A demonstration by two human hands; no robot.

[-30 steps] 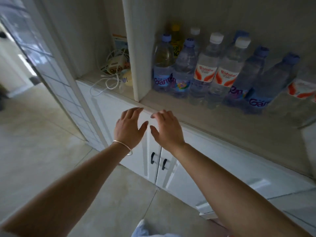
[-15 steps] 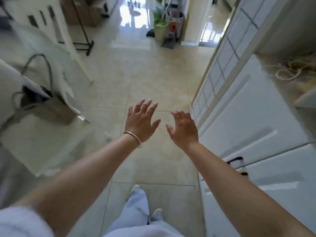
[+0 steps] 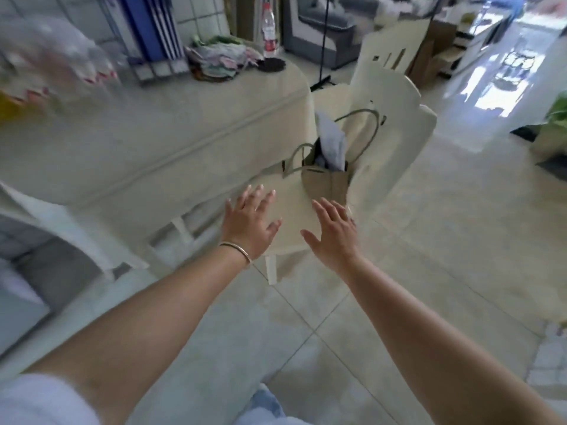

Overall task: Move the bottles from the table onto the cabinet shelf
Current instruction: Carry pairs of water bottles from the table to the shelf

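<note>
I have the left hand (image 3: 250, 220) and right hand (image 3: 334, 231) both with grip spread and empty, bottle (image 3: 269, 32) upright at the table (image 3: 171, 118) far edge, well apart; reaching past the bag (image 3: 325, 179) risks snagging it.

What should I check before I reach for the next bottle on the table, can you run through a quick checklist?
1. Left hand free: ok, open and holding nothing.
2. Right hand free: ok, open and holding nothing.
3. A bottle left to fetch: ok, one bottle with a red label stands upright at the far end of the table.
4. More bottles at the near left end: cannot tell, that corner is a blur.
5. Way to the table: not ok, a chair with a tote bag on its seat stands between the hands and the far bottle.
6. Cabinet shelf space: cannot tell, the cabinet is out of view.
</note>
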